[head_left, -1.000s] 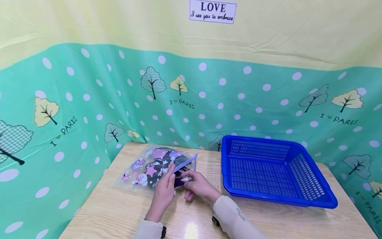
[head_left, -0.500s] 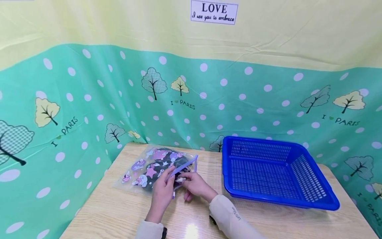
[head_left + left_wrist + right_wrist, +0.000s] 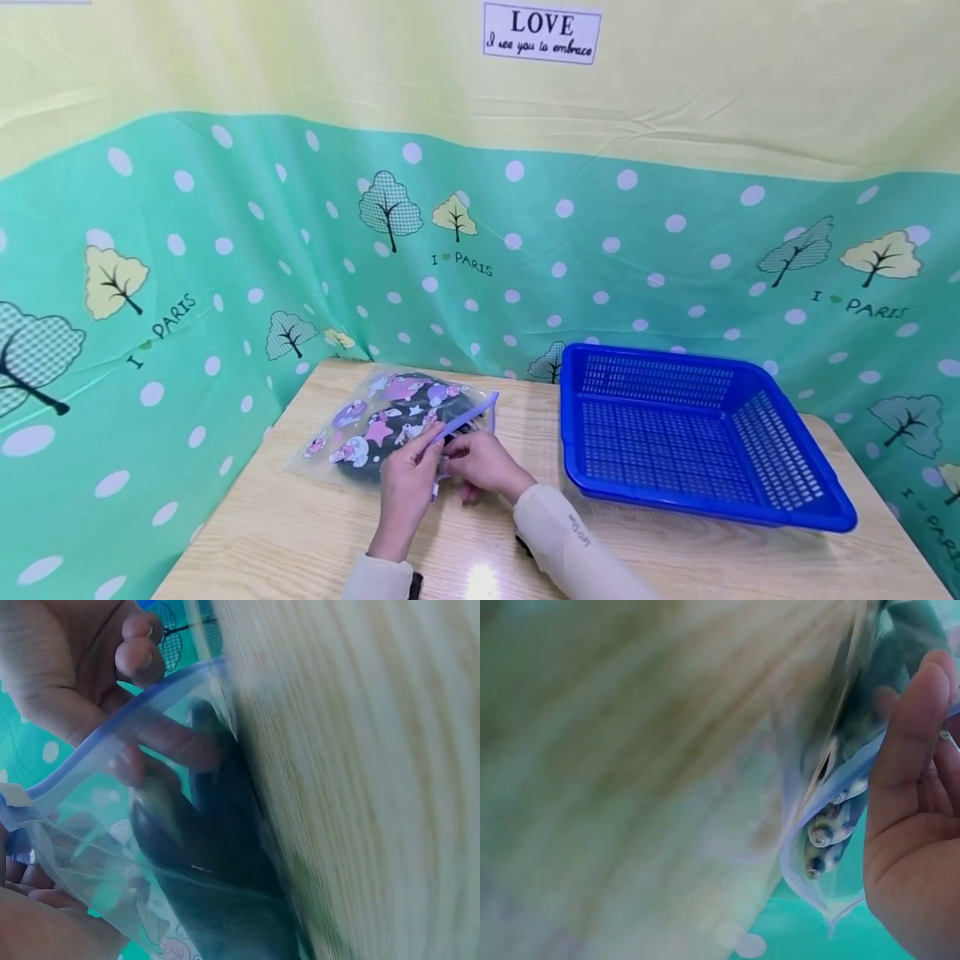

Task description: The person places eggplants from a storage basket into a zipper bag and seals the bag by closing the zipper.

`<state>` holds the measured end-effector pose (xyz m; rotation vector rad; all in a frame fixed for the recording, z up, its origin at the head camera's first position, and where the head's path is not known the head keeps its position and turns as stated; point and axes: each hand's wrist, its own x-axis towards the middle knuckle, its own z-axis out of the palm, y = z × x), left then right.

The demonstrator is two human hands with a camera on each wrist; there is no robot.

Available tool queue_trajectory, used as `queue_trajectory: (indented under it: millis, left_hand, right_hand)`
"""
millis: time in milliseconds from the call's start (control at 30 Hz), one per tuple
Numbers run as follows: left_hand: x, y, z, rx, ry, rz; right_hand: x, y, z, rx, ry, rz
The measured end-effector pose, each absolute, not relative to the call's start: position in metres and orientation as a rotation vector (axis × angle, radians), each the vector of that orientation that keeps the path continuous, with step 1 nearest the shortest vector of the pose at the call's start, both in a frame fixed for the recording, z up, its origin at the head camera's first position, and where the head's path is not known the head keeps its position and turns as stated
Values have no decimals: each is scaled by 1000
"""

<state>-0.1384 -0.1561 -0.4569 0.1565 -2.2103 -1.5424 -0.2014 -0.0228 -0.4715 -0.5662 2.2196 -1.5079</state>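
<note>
Since a second ago both hands have shifted slightly toward the tabletop's far edge, pushing the dark contents deeper. The clear plastic zip bag printed with pink cartoon figures (image 3: 390,421) lies flat near the far left corner of the light wooden tabletop (image 3: 300,533), mouth open. Left hand (image 3: 408,487) pinches its purple zipper strip (image 3: 468,415). Right hand (image 3: 480,462) has fingers inside the mouth; grip unclear. Blue perforated plastic basket (image 3: 697,433) sits at right.

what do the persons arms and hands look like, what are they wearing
Both hands, left hand and right hand, are bare, with no gloves or rings in view. Both arms wear cream long sleeves; the right sleeve carries small dark lettering near the cuff. A small black device shows at each wrist, likely the wrist camera mounts.
</note>
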Motion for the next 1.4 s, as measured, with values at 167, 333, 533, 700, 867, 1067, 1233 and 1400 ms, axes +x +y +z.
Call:
queue_trajectory:
  millis: [167,333,533,700,867,1067,1233,1400]
  left_hand:
    - [-140,-152,-459,152,-2207,-1529]
    - [-141,-148,-459,156,-2251,-1507]
    - [-138,-148,-457,127,-2457,-1414]
    - [-132,-148,-454,-122,-2744,-1046]
    - [-124,-146,-458,-246,-2944,-849]
    - [-119,-139,-466,-295,-3011,-657]
    - [-115,-135,-466,-339,-3020,-536]
    - [-106,-140,-466,-407,-3031,-532]
  right_hand:
    - [-200,-25,-469,-689,2396,-1328]
    - [-200,-20,-469,-817,2586,-1157]
    - [-193,0,-469,-809,2721,-1192]
    - [-181,19,-465,-808,2705,-1143]
    - [-172,29,-460,-824,2782,-972]
    - [-166,25,-458,-808,2869,-604]
    - [-161,18,-461,-902,2833,-363]
    - [-157,13,-465,-893,2821,-311]
